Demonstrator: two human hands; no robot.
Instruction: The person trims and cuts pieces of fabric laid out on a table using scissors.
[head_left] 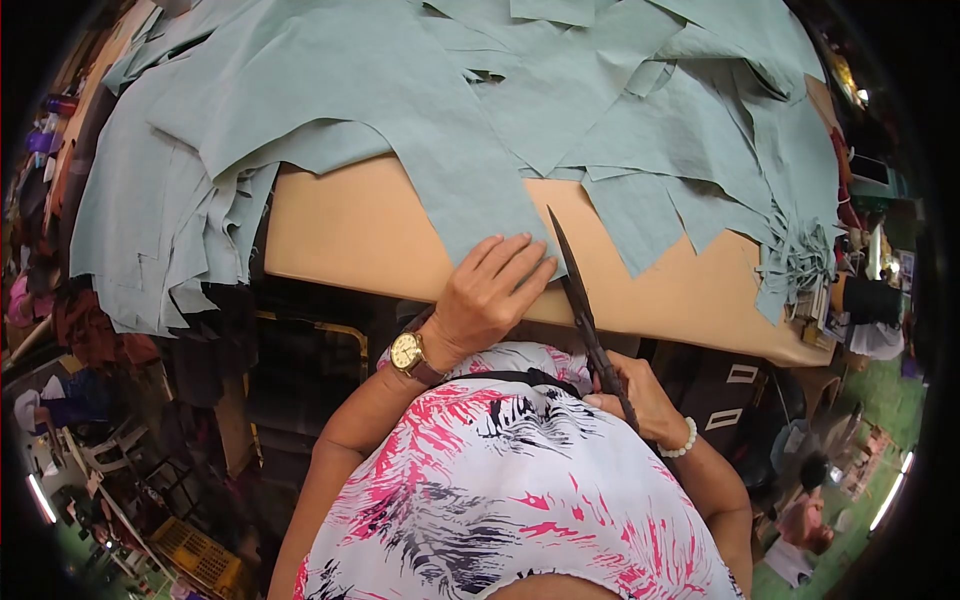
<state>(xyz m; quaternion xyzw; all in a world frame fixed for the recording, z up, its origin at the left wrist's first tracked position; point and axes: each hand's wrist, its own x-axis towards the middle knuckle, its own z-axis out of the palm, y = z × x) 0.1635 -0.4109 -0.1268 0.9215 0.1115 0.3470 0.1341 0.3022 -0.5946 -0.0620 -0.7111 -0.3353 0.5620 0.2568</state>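
A piece of pale green-grey fabric [440,190] reaches down to the table's near edge. My left hand [490,295], with a watch on its wrist, lies on the fabric's lower corner, fingers stretched out and fairly flat. Long dark scissors [582,315] are gripped by the handles in my right hand [640,395], which has a beaded bracelet at its wrist. The blades point away from me, just right of the fabric corner, and look closed or nearly so. Part of the handles is hidden by my fingers.
More cut fabric pieces [650,120] overlap across the tan table [330,225], some hanging over its left side. A bunch of fabric strips [800,255] lies at the right end. Dark drawers [705,405] stand below. On the floor at lower left is a yellow crate [200,555]; a person [805,520] appears at lower right.
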